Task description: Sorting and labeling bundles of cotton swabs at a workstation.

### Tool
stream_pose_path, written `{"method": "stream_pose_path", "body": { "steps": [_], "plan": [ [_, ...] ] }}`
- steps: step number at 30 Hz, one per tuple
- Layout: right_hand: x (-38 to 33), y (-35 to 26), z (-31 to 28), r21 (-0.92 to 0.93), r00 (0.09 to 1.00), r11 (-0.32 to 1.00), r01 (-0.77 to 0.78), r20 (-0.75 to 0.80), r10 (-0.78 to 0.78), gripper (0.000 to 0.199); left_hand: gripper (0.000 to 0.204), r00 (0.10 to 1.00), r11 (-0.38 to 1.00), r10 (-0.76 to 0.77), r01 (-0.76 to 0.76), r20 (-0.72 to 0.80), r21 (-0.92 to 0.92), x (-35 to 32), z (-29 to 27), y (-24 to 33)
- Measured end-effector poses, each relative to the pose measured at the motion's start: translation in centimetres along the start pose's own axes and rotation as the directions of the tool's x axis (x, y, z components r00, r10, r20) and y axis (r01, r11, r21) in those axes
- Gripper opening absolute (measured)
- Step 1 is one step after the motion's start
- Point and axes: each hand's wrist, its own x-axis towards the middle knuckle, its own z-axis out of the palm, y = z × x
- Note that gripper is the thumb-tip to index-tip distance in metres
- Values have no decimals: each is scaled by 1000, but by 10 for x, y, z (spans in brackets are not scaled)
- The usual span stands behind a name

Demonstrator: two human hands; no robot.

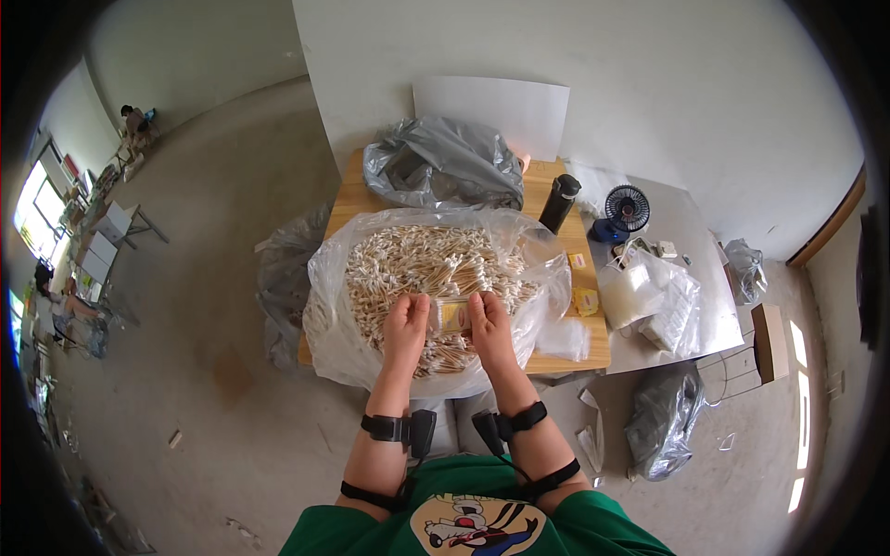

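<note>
Between my hands, over a large heap of cotton swabs (399, 259), is a small clear plastic packet (453, 317) with a yellow label. My left hand (405, 326) pinches its left end, and my right hand (489, 326) grips the right end with the thumb on top. Whether swabs fill the packet is too small to tell. The heap lies in a big, wide-open clear plastic bag (326, 320) on a wooden table (349, 196). Right of the bag are yellow cards (585, 300) and a pile of clear small bags (563, 340).
A grey plastic bag (443, 165) lies at the table's back, before a white board (496, 107). Rightward stand a black bottle (559, 206) and a small fan (627, 209); plastic packs (672, 320) lie on a metal-topped table (709, 310). Two people (137, 126) sit far left.
</note>
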Motion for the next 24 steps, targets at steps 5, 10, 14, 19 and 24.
{"method": "stream_pose_path", "body": {
  "steps": [5, 10, 14, 19, 24],
  "plan": [
    [-1, 11, 18, -136, 980, 984, 119, -141, -138, 26, 32, 989, 980, 106, -87, -102, 179, -3, 12, -8],
    [12, 18, 9, -106, 969, 981, 164, -171, -180, 24, 35, 988, 989, 88, -72, -126, 126, 0, 3, -7],
    [4, 18, 23, -133, 994, 989, 66, -77, -77, 24, 35, 991, 965, 86, -57, -101, 255, 0, 7, -10],
    [19, 22, 4, -198, 987, 973, 119, -83, -138, 27, 35, 987, 961, 116, -83, -114, 262, 8, -5, -13],
    [26, 11, 4, -390, 974, 915, 99, -151, -170, 29, 33, 969, 951, 108, -35, -224, 307, 18, -21, -23]
  ]
}}
